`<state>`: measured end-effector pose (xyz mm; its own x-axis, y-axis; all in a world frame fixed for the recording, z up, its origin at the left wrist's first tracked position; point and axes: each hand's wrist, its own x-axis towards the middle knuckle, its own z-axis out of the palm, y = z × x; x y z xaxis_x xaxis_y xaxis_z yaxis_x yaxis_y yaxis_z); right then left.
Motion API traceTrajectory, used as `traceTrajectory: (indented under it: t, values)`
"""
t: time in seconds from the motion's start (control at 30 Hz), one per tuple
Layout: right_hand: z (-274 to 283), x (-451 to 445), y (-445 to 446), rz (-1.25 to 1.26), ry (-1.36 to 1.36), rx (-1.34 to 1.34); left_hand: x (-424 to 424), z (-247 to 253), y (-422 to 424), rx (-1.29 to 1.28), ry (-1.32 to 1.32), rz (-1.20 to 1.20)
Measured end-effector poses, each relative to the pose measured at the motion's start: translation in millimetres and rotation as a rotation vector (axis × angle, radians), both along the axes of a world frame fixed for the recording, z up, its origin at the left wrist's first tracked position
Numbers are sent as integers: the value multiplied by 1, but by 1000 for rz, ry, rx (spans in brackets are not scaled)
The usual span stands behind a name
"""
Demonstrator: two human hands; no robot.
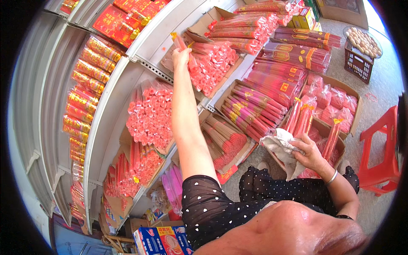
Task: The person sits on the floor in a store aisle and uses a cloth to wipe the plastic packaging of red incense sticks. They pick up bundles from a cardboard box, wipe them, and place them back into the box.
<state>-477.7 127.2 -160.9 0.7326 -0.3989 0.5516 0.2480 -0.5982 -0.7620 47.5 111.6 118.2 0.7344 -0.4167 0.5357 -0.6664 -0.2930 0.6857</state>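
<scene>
My left hand (181, 57) reaches out to the shelf and grips a red plastic-wrapped packet (192, 65) with a yellow tip, at the edge of a cardboard box of similar pink-red wrapped bundles (216, 60). Near my lap, my right hand (307, 151) is closed on a crumpled grey-white cloth (283, 149). Just beyond the cloth, red wrapped packets with yellow tops (299, 118) stand in a cardboard box (341, 147). Another such packet (332, 140) stands in that box, beside my right wrist.
Incense-stick bundles (236, 140) and purple-red packets (274, 81) fill low boxes ahead. More pink bundles (151, 114) and gold-red rolls (92, 73) line the metal shelves at left. A red plastic stool (366, 159) is at right; eggs (363, 41) sit over a dark crate (357, 65).
</scene>
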Motion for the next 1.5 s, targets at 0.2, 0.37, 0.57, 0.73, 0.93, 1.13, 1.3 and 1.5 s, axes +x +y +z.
traceTrajectory:
  t: [0.2,0.37,0.57,0.73,0.93,1.13,1.3,1.5]
  values:
    - [-5,23,-18,38,13,-12,-4,-13,-42,235,66,-70]
    - [-14,33,-34,41,37,-53,-48,-34,-54,789,-355,-98]
    - [-17,48,-41,93,23,-45,-29,-43,-24,607,-586,-189]
    - [-24,58,-46,77,39,-120,-11,-42,-33,591,-516,-374]
    - [-23,54,-42,95,42,-133,5,-38,-37,540,-616,-431]
    - [-43,47,-12,237,118,-250,-78,-77,-21,560,-1001,96]
    - [-62,14,29,325,311,-394,-228,-206,-36,446,-647,-650]
    - [-76,-17,68,348,535,-569,-337,-435,-41,1139,61,-1075]
